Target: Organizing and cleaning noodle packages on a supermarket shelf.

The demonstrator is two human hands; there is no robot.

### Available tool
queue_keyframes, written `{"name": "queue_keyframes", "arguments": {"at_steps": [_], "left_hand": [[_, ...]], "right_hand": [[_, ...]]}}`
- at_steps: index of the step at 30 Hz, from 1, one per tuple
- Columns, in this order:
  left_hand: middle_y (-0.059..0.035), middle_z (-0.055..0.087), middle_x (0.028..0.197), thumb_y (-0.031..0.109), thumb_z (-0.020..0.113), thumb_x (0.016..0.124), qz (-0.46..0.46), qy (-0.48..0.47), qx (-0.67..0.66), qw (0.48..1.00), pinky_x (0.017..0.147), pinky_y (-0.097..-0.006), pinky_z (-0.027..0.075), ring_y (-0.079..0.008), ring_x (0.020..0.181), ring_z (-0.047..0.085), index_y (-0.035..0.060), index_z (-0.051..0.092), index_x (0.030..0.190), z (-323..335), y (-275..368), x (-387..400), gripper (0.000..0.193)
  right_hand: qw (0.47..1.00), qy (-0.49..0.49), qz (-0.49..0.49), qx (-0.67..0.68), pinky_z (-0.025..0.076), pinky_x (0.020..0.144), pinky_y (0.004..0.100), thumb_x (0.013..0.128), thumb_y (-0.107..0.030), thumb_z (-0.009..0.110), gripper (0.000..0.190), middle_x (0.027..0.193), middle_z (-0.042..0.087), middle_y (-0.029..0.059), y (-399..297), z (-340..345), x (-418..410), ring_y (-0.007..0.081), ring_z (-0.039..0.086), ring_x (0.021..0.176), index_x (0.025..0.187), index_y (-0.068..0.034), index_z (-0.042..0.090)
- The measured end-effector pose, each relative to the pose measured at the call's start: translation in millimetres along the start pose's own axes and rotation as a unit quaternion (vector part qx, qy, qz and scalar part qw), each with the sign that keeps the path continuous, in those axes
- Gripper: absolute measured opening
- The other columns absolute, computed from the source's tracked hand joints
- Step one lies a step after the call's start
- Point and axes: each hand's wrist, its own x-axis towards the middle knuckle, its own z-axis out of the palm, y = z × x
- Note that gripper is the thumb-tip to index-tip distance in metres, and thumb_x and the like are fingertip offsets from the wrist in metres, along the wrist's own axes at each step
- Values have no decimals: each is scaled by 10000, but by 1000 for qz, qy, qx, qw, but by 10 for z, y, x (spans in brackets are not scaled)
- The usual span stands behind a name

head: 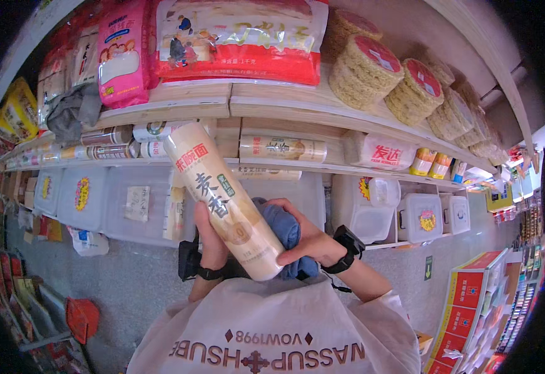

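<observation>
A long cylindrical pack of dried noodles (228,205) in printed wrapping is held tilted before my chest, its upper end leaning left. My left hand (211,236) grips it from the left side, with the fingers hidden behind the pack. My right hand (312,231) holds a bunched blue cloth (282,226) against the pack's right side. The right thumb presses on the pack's lower end. Just beyond, a similar noodle pack (283,148) lies sideways on the lower shelf (333,164). Another pack (270,173) lies below that shelf. Each wrist wears a black strap with a device.
On the upper shelf (272,105) are a large red-and-white bag (239,42), a pink bag (122,56), a grey cloth (72,112) over the edge and stacked round noodle cakes (366,70). Plastic bins (420,217) stand below. A red dustpan (81,320) is left; red cartons (464,299) stand right.
</observation>
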Motion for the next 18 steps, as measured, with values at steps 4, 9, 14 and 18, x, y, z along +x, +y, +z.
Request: {"name": "queue_keyframes", "arguments": {"at_steps": [4, 9, 14, 18], "left_hand": [[-164, 516, 1176, 435, 345, 907, 14, -36, 28, 999, 821, -368, 474, -272, 1006, 545, -3, 368, 1274, -62, -73, 53, 572], [-147, 567, 1082, 411, 367, 905, -45, -39, 33, 998, 777, -359, 495, -240, 912, 591, -8, 437, 1198, 18, -27, 68, 516], [-121, 582, 991, 231, 505, 887, -86, -32, 46, 995, 701, -344, 521, -203, 825, 619, -9, 444, 1147, 199, -32, -35, 359], [-92, 563, 1017, 193, 509, 885, -20, -82, 178, 980, 741, -289, 494, -158, 873, 584, 5, 431, 1168, 226, -87, -82, 349]], "right_hand": [[949, 39, -123, -287, 319, 954, 297, 538, -128, 835, 795, 1154, 470, 63, 18, -53, 2, 173, 442, 1100, 1207, -71, 409], [886, 80, -253, -380, 418, 858, 328, 597, -136, 793, 571, 1016, 560, 120, -245, -156, 36, 256, 551, 968, 1097, -63, 527], [857, 110, -291, -410, 417, 847, 317, 642, -69, 741, 460, 1011, 577, 115, -757, -122, 203, 231, 559, 955, 1061, -43, 553], [811, 134, -324, -470, 437, 823, 319, 647, -72, 727, 446, 999, 592, 121, -862, -104, 418, 236, 579, 931, 1054, -37, 550]]}}
